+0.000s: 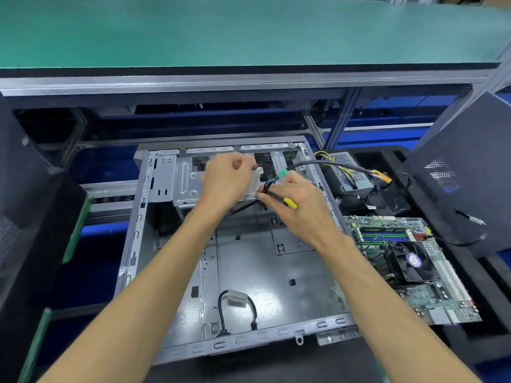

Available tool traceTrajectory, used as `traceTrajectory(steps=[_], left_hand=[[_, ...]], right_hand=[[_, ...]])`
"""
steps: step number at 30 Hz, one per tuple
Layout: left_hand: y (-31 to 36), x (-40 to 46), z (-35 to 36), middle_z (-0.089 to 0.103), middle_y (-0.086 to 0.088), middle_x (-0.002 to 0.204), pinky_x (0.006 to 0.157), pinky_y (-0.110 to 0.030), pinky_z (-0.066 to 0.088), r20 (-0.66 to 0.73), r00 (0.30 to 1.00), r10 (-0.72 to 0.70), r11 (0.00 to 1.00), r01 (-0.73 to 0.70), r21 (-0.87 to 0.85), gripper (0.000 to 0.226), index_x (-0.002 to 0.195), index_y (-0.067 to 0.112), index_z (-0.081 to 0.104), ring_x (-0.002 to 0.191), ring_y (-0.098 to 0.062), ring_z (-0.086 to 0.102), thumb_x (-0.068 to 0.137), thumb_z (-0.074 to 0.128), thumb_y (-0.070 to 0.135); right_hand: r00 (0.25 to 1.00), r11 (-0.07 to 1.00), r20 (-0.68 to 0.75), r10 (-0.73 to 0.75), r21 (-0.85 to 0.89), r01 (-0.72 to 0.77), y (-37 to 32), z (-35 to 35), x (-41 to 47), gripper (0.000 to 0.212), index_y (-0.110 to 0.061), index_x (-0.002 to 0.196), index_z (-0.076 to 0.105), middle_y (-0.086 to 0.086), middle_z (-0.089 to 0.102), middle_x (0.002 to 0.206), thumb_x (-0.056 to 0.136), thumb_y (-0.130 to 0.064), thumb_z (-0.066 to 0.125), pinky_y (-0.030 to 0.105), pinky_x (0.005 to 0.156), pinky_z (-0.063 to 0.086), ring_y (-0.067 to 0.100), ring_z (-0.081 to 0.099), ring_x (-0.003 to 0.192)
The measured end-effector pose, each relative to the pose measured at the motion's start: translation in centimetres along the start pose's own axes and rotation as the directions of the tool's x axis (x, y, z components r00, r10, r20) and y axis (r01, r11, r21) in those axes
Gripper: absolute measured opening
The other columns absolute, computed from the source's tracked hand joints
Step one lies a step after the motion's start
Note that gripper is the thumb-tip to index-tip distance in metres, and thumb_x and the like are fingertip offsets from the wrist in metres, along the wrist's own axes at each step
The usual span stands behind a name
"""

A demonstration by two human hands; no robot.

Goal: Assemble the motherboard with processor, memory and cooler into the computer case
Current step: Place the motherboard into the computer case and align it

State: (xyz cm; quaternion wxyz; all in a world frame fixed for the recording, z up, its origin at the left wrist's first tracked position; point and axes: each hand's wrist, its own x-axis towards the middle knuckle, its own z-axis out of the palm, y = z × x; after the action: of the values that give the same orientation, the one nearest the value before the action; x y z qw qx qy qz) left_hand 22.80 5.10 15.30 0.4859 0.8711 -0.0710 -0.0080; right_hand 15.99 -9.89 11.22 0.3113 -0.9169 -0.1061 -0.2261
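An open grey computer case (276, 275) lies flat in front of me, its floor bare. To its right rests the green motherboard (431, 294) with a black cooler fan (413, 262) and memory sticks (384, 234) on it. Over the drive cage (188, 183) at the case's far end, my left hand (225, 181) pinches something small that I cannot make out. My right hand (297, 208) grips a bundle of black cables (269, 192) with a yellow plug (290, 203) and a green plug (282, 174).
A power supply (349, 172) with yellow wires sits beyond the case's right corner. A dark side panel (464, 172) leans at the right, another dark panel (25, 217) at the left. A loose grey connector on a black cable (236, 298) lies on the case floor. A green shelf (249, 31) overhangs the bench.
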Motion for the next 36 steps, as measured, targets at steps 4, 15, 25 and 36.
traceTrajectory(steps=[4, 15, 25, 36], left_hand=[[-0.9, -1.7, -1.5, 0.059, -0.005, 0.060, 0.060, -0.033, 0.045, -0.026, 0.999, -0.021, 0.986, 0.025, 0.164, 0.035, 0.068, 0.007, 0.062, 0.057, -0.018, 0.050, 0.094, 0.049, 0.027], [-1.4, -6.0, 1.6, 0.069, -0.019, 0.112, 0.089, -0.040, 0.056, 0.560, 0.799, -0.217, 0.902, 0.384, -0.199, 0.030, 0.123, 0.000, 0.059, 0.099, -0.027, 0.068, 0.102, 0.040, 0.009], [-1.6, -6.1, 3.5, 0.072, -0.010, 0.093, 0.082, -0.030, 0.038, 0.490, 0.813, -0.316, 0.589, 0.572, -0.571, 0.017, 0.103, 0.004, 0.069, 0.080, -0.017, 0.063, 0.092, 0.055, 0.009], [-2.4, -5.9, 2.6, 0.043, -0.003, 0.064, 0.055, -0.025, 0.030, 0.547, 0.763, -0.343, 0.701, 0.596, -0.392, 0.016, 0.089, 0.011, 0.063, 0.058, -0.015, 0.037, 0.098, 0.051, 0.015]], right_hand=[[0.997, 0.999, -0.065, -0.041, -0.015, 0.040, -0.5, 0.1, 0.2, 0.017, -0.006, 0.091, 0.080, 0.006, 0.069, 0.087, 0.088, -0.022, 0.077, 0.039, 0.077, 0.055, 0.023, 0.064, 0.085], [0.992, 1.000, -0.123, 0.013, -0.001, -0.013, -0.5, 0.8, 0.2, 0.024, -0.008, 0.088, 0.078, 0.006, 0.076, 0.079, 0.092, -0.030, 0.069, 0.044, 0.063, 0.055, 0.028, 0.068, 0.069], [0.951, 0.893, -0.049, 0.306, 0.361, -0.269, -1.3, 1.0, -0.1, 0.015, -0.005, 0.080, 0.078, 0.007, 0.072, 0.069, 0.090, -0.016, 0.075, 0.039, 0.065, 0.051, 0.026, 0.065, 0.068], [0.934, 0.842, 0.011, 0.356, 0.430, -0.326, -1.2, 0.9, -0.1, 0.012, -0.014, 0.082, 0.078, -0.005, 0.068, 0.059, 0.092, -0.019, 0.072, 0.019, 0.050, 0.049, 0.006, 0.062, 0.051]])
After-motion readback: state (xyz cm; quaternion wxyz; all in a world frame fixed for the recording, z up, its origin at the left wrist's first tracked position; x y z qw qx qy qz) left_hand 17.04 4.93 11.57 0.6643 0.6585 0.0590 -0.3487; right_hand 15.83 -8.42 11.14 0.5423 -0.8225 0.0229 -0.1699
